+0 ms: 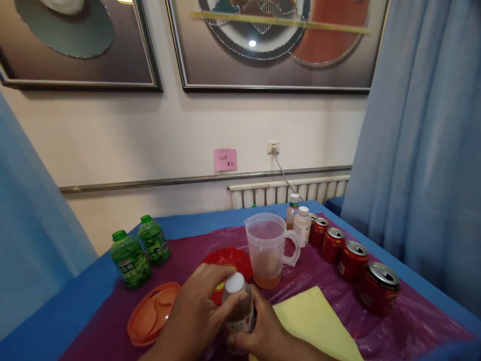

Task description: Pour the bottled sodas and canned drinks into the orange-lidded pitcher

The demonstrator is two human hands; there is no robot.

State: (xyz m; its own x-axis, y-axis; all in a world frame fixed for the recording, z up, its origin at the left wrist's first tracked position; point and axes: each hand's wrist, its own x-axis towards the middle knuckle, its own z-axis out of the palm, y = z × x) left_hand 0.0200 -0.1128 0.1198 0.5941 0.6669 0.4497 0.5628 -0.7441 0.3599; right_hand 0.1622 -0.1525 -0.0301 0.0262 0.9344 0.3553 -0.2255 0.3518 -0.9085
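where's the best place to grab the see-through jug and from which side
Probably by its handle, coming from the near right with the right hand, once that lets go of the held bottle. The jug stands upright and the handle juts out right, roughly opposite the spout; a white bottle stands just behind it.

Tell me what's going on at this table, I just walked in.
A person grips a small white-capped bottle in both hands, the left hand near its top, the right hand around its side. The white cap appears to be on. Just beyond stands a translucent plastic jug with some amber liquid inside. Red metal cans line the right side; two green plastic bottles stand at left.
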